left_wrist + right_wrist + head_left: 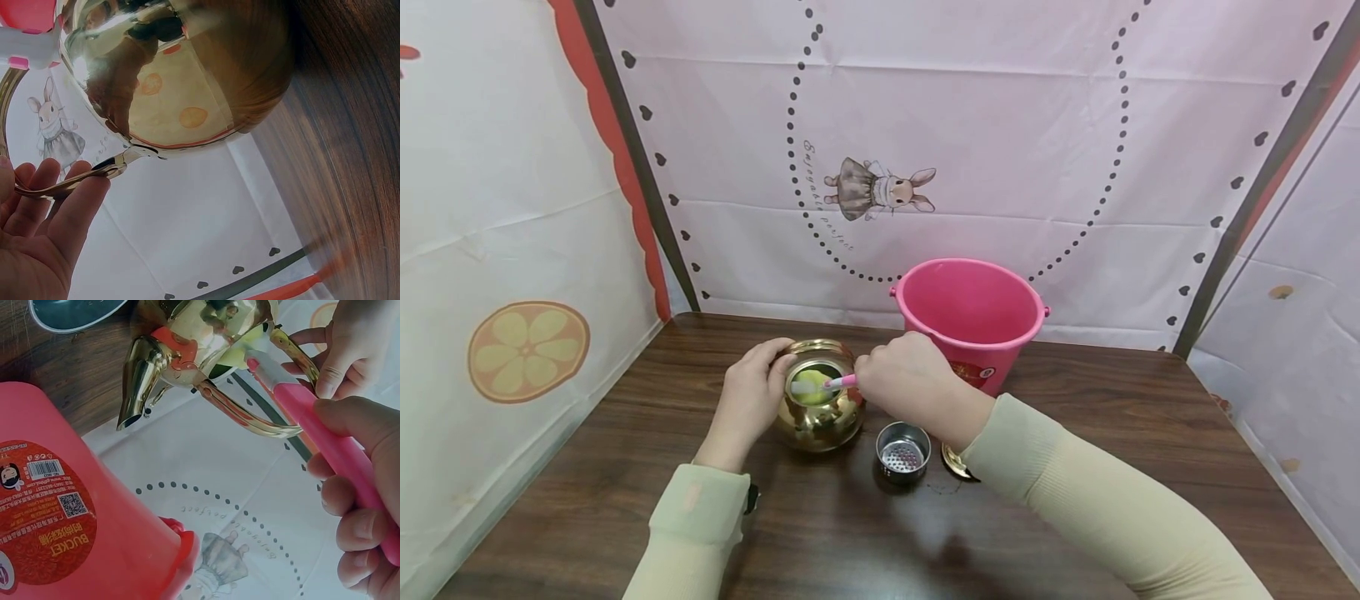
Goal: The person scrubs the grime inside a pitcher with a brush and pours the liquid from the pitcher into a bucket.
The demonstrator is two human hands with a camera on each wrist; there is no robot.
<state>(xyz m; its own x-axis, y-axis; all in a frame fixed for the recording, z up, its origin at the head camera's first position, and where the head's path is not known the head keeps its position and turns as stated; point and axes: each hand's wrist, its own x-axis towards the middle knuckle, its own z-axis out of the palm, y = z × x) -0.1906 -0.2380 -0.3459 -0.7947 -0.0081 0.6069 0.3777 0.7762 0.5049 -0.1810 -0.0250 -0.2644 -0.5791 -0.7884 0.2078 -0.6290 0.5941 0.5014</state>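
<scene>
A shiny gold teapot (pixel 816 429) stands on the brown table, its round mouth uncovered and its spout showing in the right wrist view. My left hand (pixel 748 396) grips the arched gold handle (pixel 69 186) with fingers curled under it. In my right hand (pixel 369 512) is a cleaning brush (pixel 331 437) with a pink handle and white neck, fingers and thumb wrapped round the handle. Its yellow-green head (pixel 811 388) sits in the teapot's mouth, the lower part hidden inside. Close to the teapot's right is a metal strainer cup (pixel 902 454) with a perforated bottom.
Behind my right hand stands a tall pink bucket (pixel 970 304), close to the teapot's spout side. A gold lid (pixel 957 464) lies on the table (pixel 850 542), partly covered by my right sleeve. Printed cloth walls (pixel 1000 150) rise at the table's back and sides.
</scene>
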